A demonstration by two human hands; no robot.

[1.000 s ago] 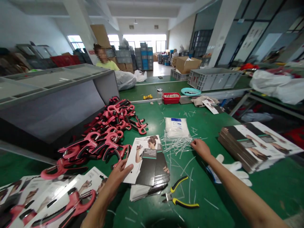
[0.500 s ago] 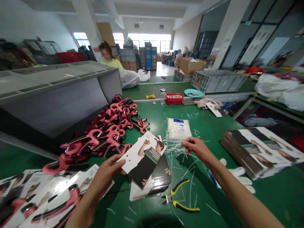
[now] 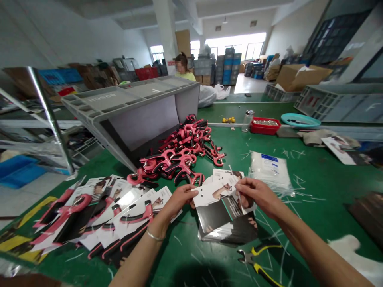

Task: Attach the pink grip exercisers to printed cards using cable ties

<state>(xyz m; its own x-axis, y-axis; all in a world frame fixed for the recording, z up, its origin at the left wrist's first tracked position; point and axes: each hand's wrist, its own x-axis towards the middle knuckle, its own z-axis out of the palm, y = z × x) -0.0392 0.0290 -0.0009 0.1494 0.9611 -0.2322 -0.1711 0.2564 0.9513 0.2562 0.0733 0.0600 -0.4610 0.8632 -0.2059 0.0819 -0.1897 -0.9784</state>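
My left hand [image 3: 179, 199] grips the left edge of a printed packaging card [image 3: 220, 201], holding it tilted above a stack of the same cards [image 3: 230, 233] on the green table [image 3: 314, 179]. My right hand [image 3: 257, 195] is pinched on a thin white cable tie [image 3: 236, 184] at the card's right side. A heap of pink and black hand grippers [image 3: 182, 157] lies just beyond. Finished cards with hand grippers fastened on them [image 3: 119, 217] are spread to my left.
A bag of white cable ties [image 3: 271, 169] lies right of the card, loose ties scattered around. Yellow-handled pliers [image 3: 260, 263] lie near the front. A tipped grey crate [image 3: 134, 111], a red tray [image 3: 265, 125], a white glove [image 3: 356, 255] and a seated person [image 3: 182, 67] are around.
The view swung left. My right hand came from the cable tie pile to the card with a tie, and my left hand lifted and tilted the card off the stack.
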